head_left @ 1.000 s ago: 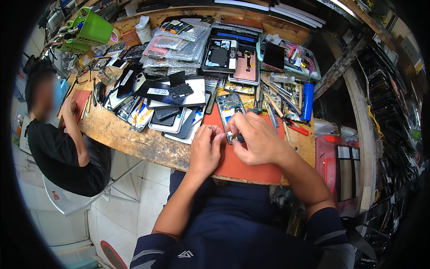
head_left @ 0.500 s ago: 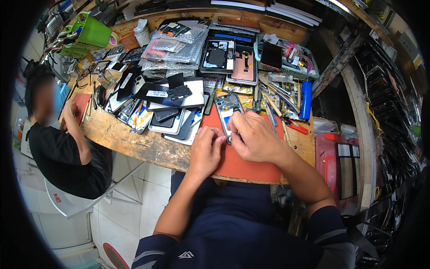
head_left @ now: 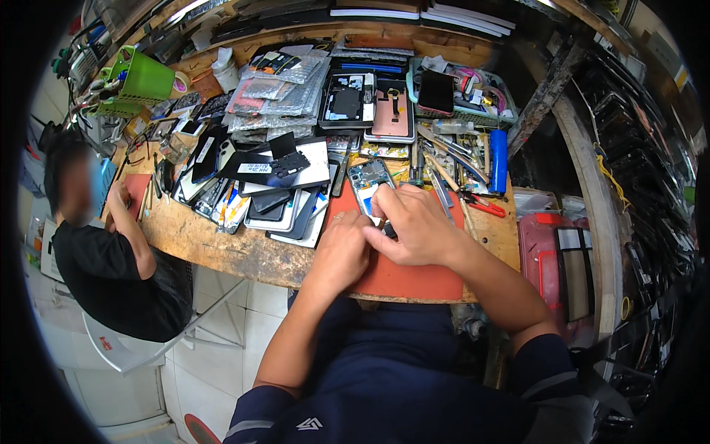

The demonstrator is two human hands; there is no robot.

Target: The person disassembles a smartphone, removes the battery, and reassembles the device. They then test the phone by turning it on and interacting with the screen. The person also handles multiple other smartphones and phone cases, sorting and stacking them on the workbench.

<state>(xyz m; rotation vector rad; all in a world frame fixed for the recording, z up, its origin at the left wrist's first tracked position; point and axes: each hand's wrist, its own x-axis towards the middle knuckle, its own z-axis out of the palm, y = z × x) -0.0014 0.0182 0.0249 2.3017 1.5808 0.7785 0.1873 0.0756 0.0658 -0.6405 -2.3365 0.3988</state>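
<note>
While both hands met over the red work mat (head_left: pixel 414 281) near the front edge of the desk (head_left: pixel 222 248), the opened phone (head_left: pixel 370 181) lay flat on the mat's far end, its back cover off and its inner boards showing. The right hand (head_left: pixel 418 229) rested over the phone's near end, fingers curled down as if pinching something small and dark at the lower edge; what exactly it gripped could not be told. The left hand (head_left: pixel 344 251) lay just beside it, fingers bent toward the same spot, and whether it held anything was hidden by the right hand.

The phone looked light and stiff, yet fragile where its parts lay bare, so it would best be steadied by its outer frame edges, not by the exposed inside. Small parts there would likely be slippery and easy to lose.

Loose tools (head_left: pixel 451 174) and a blue cylinder (head_left: pixel 501 159) lay toward the desk's right edge, and stacked phone screens (head_left: pixel 285 189) toward the middle. A green basket (head_left: pixel 140 78) stood at the far left corner, where another person (head_left: pixel 103 251) sat at the left edge.
</note>
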